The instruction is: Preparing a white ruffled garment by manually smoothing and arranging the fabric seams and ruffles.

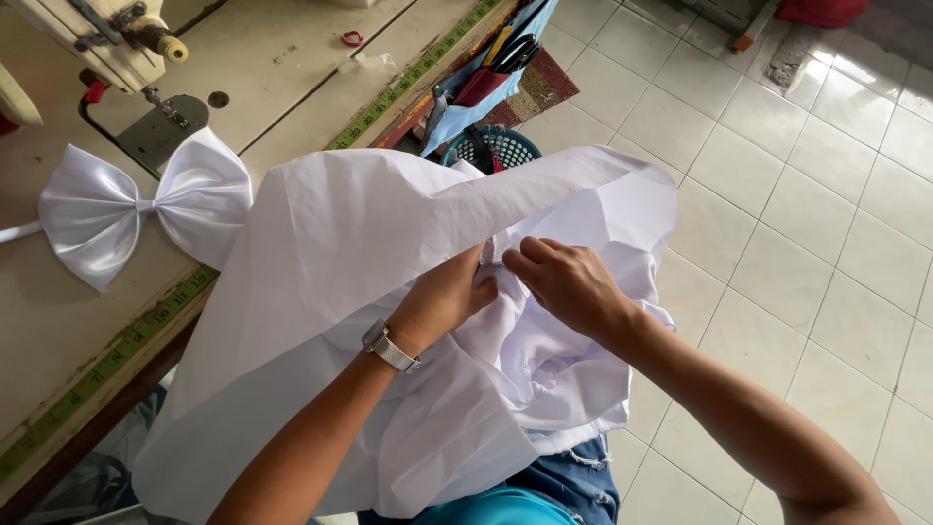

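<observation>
Both hands meet at centre of white fabric [369, 292] draped over lap and table edge [117, 350]. Left hand [449, 295]: fingers pinched shut on a fold. Right hand [564, 282]: fingers curled, pinching same fold. White satin bow [146, 214] lies on table beside sewing machine [107, 39]

Both forearms reach forward and inward, converging. Left hand [449, 292]: knuckles up, fingers curled into a pinch at the tips, wrist slightly bent. Right hand [567, 280]: just beside it, fingertips nearly meeting the left's, fingers curled in a pinch, forearm bare, angled from lower right.
</observation>
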